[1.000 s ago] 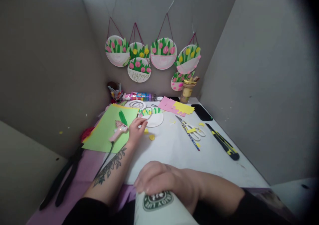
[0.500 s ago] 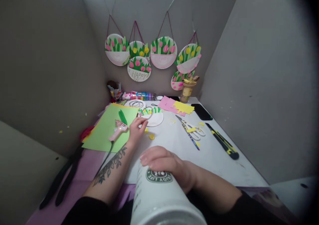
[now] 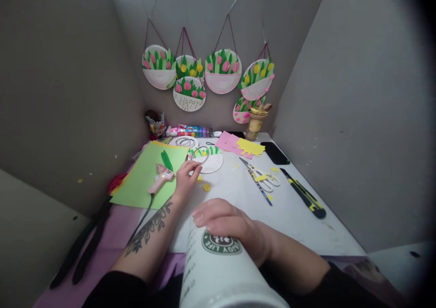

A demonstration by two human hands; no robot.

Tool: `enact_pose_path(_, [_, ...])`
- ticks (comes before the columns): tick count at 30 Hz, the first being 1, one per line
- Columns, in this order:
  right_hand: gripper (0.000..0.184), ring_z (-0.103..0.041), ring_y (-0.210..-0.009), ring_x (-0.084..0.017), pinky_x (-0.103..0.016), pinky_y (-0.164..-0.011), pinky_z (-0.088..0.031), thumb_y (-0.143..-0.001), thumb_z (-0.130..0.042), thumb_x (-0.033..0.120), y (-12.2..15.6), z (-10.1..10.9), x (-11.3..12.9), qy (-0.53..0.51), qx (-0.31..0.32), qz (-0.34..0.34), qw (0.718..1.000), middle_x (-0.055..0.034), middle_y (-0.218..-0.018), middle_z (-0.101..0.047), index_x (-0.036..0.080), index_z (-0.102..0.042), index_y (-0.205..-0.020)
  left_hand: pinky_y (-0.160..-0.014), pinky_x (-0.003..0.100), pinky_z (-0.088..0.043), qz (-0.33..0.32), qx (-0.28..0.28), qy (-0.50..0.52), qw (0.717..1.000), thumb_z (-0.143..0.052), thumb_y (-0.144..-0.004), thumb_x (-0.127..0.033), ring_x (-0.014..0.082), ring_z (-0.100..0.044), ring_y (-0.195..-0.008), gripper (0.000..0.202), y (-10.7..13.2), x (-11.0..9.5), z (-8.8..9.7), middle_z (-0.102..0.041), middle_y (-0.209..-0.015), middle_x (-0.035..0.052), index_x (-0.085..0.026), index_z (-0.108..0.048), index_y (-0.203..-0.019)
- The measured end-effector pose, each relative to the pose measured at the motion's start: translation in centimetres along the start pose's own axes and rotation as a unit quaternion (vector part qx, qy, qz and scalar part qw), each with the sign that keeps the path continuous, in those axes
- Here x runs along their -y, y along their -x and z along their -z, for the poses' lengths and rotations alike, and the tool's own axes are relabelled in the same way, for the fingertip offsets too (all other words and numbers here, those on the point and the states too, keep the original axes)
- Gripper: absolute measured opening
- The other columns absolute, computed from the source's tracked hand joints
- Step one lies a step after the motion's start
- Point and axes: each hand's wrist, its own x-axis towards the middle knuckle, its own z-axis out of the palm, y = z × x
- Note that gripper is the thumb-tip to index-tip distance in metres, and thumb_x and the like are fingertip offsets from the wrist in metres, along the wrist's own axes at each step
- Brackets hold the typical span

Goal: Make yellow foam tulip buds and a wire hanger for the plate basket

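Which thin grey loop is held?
The grey loop in the left hand, seen against the white floral paper plate; other grey loops lie together further back.

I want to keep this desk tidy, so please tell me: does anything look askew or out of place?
The rightmost upper hanging plate looks askew: its white lower half slopes rather than sitting level. Loose yellow scraps lie about the desk, which looks untidy.

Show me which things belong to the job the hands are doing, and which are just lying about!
Probably the job:
- grey ring, in the left hand
- leafy plate, by that hand
- white cup, in the right hand

Lying about, unheld:
- glue gun
- scissors
- pencil
- cutter
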Motion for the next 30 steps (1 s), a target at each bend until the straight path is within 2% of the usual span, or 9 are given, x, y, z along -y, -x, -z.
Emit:
enact_pose_path(3, [0.065,-0.055,-0.107,-0.023,-0.044,-0.094,-0.048,-0.078,-0.065,0.043,0.1,0.1,-0.2,-0.005,0.006,-0.015,1.0,-0.0101,-0.114,-0.055,0.025,-0.03,-0.13,-0.072,0.029,-0.051,-0.003,-0.002,0.008,1.0,-0.057,-0.082,-0.03,0.0154,-0.06,-0.08,0.015,0.0,0.2,-0.1,-0.065,-0.086,0.005,-0.019,-0.067,-0.084])
enact_pose_path(8, [0.07,-0.053,-0.11,-0.023,-0.042,-0.094,-0.047,-0.078,-0.065,0.038,-0.4,0.3,-0.1,-0.011,-0.03,0.023,0.999,-0.0095,-0.114,-0.054,0.026,-0.023,-0.133,-0.071,0.029,-0.051,-0.002,-0.002,0.004,1.0,-0.058,-0.082,-0.03,0.0156,-0.06,-0.081,0.014,0.1,0.2,-0.1,-0.065,-0.087,0.0051,-0.019,-0.068,-0.084])
enact_pose_path(14, [0.068,-0.052,-0.111,-0.022,-0.04,-0.093,-0.048,-0.079,-0.064,0.038,-1.0,0.3,0.1,-0.011,-0.049,0.034,0.998,-0.012,-0.113,-0.053,0.022,-0.026,-0.134,-0.071,0.028,-0.051,-0.004,0.001,0.011,1.0,-0.059,-0.081,-0.029,0.0152,-0.06,-0.08,0.014,0.0,0.2,-0.1,-0.065,-0.085,0.0052,-0.018,-0.068,-0.083])
enact_pose_path(22, [0.073,-0.051,-0.114,-0.023,-0.04,-0.093,-0.046,-0.077,-0.065,0.036,-0.6,0.1,-0.4,-0.017,-0.024,0.027,0.999,-0.0125,-0.117,-0.053,0.024,-0.021,-0.133,-0.072,0.029,-0.051,-0.003,-0.001,0.003,1.0,-0.059,-0.081,-0.029,0.0159,-0.061,-0.081,0.013,0.0,0.1,0.0,-0.065,-0.085,0.0044,-0.019,-0.067,-0.083])
enact_pose_path(26, [0.072,-0.052,-0.114,-0.023,-0.041,-0.095,-0.044,-0.077,-0.066,0.034,-0.4,0.1,-0.4,-0.018,0.002,-0.001,1.0,-0.0119,-0.118,-0.054,0.025,-0.021,-0.132,-0.072,0.03,-0.051,-0.007,0.003,0.0,1.0,-0.058,-0.081,-0.029,0.0159,-0.06,-0.08,0.013,-0.1,0.0,0.1,-0.065,-0.085,0.0042,-0.02,-0.067,-0.083])
enact_pose_path(30, [0.075,-0.051,-0.115,-0.023,-0.043,-0.102,-0.038,-0.076,-0.066,0.039,-0.4,0.1,-0.6,-0.01,-0.01,0.021,1.0,-0.012,-0.119,-0.055,0.024,-0.02,-0.134,-0.072,0.03,-0.051,-0.007,0.005,0.0,1.0,-0.058,-0.082,-0.029,0.0159,-0.06,-0.08,0.013,-0.1,-0.1,0.2,-0.065,-0.085,0.0045,-0.02,-0.067,-0.083])
